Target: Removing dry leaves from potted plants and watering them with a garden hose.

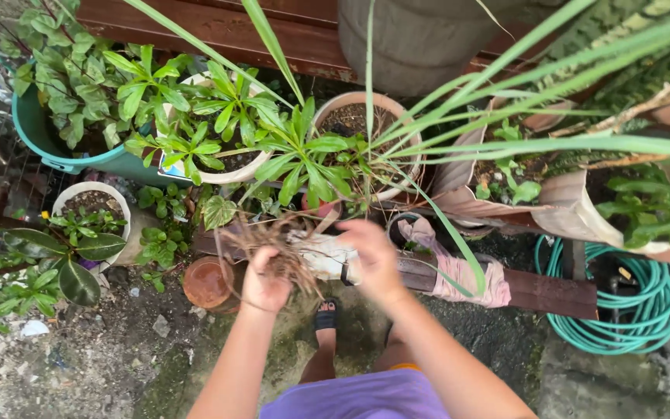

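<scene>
Roots [273, 240]: one dry brown clump, held above the plank [552, 291] before the pots. Hose [622, 302], one green coil, right; green tub [48, 143], one; pale round pots [366, 116], three; rust disc [209, 283], one; outdoors on mossy concrete [505, 341]. Left hand [264, 281] fisted around the clump; right hand [374, 260] blurred, fingers curled, grip unclear.

home garden | potted plants [219, 132] | coiled green hose [622, 310] | bare ground

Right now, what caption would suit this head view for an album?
Left hand grips dry roots while right hand reaches in, above potted plants.
</scene>
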